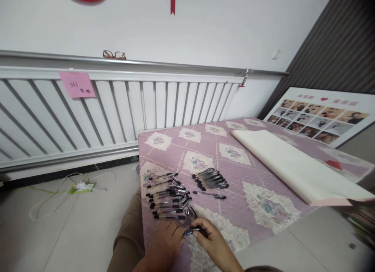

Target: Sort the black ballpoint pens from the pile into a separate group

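My left hand point(166, 240) and my right hand point(212, 240) meet at the near edge of a pink quilted surface point(252, 178). Between their pinched fingertips lies one black pen point(192, 230), held by both. Just beyond my hands a loose row of several black pens point(167, 199) lies spread out. A tidier bundle of several pens point(211, 178) sits further back, with a single pen point(209, 194) lying apart in front of it.
A folded cream sheet point(295, 168) lies across the right side of the quilt. A white slatted radiator cover point(117, 108) carries a pink note point(77, 84) and red glasses point(114, 54). A photo board point(319, 115) leans at the right. Cables and a green power strip point(82, 186) lie on the floor.
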`<state>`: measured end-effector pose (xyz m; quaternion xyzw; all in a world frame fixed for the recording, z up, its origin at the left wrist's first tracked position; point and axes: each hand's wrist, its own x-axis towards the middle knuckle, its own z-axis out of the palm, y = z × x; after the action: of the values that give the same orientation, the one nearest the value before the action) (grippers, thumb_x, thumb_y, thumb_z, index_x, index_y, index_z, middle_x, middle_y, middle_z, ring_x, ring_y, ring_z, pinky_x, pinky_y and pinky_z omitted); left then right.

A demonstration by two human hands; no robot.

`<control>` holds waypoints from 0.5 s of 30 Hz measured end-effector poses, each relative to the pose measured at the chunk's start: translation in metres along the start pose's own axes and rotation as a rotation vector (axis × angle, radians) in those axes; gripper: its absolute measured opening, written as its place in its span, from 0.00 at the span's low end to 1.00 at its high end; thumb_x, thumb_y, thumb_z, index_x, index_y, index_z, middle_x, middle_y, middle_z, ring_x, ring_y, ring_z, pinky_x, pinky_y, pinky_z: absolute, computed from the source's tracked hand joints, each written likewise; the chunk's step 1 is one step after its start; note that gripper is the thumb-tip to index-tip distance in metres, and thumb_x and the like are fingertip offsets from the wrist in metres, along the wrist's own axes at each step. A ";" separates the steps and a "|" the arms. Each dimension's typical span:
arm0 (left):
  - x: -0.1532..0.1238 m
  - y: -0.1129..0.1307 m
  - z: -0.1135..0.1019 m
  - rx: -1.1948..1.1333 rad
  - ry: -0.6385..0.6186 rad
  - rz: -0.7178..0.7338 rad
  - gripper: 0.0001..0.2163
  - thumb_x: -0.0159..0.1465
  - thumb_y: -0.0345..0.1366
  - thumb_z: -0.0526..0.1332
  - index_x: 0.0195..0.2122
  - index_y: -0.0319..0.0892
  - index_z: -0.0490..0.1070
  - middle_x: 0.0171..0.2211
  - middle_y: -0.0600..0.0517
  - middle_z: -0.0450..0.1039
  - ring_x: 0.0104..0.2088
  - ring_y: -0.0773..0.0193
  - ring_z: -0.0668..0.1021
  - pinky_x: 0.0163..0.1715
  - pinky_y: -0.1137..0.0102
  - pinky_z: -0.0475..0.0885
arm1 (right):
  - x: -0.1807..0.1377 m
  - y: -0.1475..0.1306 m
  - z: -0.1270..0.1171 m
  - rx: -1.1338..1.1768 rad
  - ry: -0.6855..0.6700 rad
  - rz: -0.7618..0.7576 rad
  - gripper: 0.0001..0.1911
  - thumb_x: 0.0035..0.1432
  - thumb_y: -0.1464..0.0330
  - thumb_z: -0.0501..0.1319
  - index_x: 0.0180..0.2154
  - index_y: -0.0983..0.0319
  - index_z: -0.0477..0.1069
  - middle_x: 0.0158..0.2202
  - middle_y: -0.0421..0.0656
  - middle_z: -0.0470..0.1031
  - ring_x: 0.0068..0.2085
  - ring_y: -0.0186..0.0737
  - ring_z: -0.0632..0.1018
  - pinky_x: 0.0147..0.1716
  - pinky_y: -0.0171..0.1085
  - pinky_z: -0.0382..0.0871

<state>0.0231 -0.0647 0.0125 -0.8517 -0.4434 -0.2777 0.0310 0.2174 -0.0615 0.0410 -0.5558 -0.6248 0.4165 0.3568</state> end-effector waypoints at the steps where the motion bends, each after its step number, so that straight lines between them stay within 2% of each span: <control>1: 0.000 0.001 0.000 -0.004 0.005 -0.015 0.07 0.67 0.35 0.52 0.36 0.45 0.69 0.29 0.53 0.71 0.29 0.61 0.72 0.29 0.68 0.65 | 0.000 0.001 0.001 0.039 0.002 -0.004 0.11 0.51 0.65 0.60 0.38 0.59 0.73 0.37 0.43 0.77 0.41 0.45 0.76 0.42 0.41 0.68; 4: -0.001 0.001 0.000 -0.049 0.031 -0.071 0.09 0.66 0.34 0.50 0.37 0.46 0.69 0.29 0.52 0.71 0.29 0.60 0.73 0.29 0.68 0.66 | 0.001 0.002 0.003 0.106 0.001 -0.010 0.12 0.55 0.62 0.58 0.41 0.59 0.71 0.34 0.42 0.76 0.37 0.43 0.76 0.37 0.38 0.68; 8: -0.001 -0.001 0.000 -0.104 0.014 -0.087 0.08 0.65 0.34 0.51 0.36 0.46 0.69 0.30 0.53 0.71 0.30 0.61 0.73 0.29 0.69 0.65 | 0.003 -0.001 0.008 -0.119 -0.003 -0.053 0.15 0.59 0.57 0.54 0.28 0.59 0.71 0.27 0.40 0.73 0.32 0.42 0.73 0.34 0.37 0.64; 11: 0.000 -0.002 -0.001 -0.092 -0.046 -0.088 0.07 0.65 0.34 0.52 0.35 0.46 0.69 0.30 0.53 0.72 0.29 0.62 0.73 0.28 0.70 0.64 | 0.003 -0.003 0.011 -0.224 0.023 -0.077 0.18 0.60 0.57 0.52 0.26 0.59 0.70 0.26 0.40 0.73 0.33 0.42 0.72 0.36 0.37 0.63; 15: 0.003 -0.001 -0.004 -0.071 -0.158 -0.100 0.07 0.65 0.34 0.53 0.32 0.46 0.68 0.28 0.54 0.72 0.27 0.62 0.73 0.25 0.70 0.62 | 0.002 -0.004 0.012 -0.218 0.066 -0.059 0.18 0.60 0.56 0.52 0.26 0.60 0.70 0.25 0.40 0.72 0.32 0.41 0.72 0.35 0.36 0.62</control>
<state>0.0224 -0.0631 0.0172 -0.8482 -0.4763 -0.2265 -0.0482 0.2052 -0.0609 0.0397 -0.5862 -0.6703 0.3167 0.3267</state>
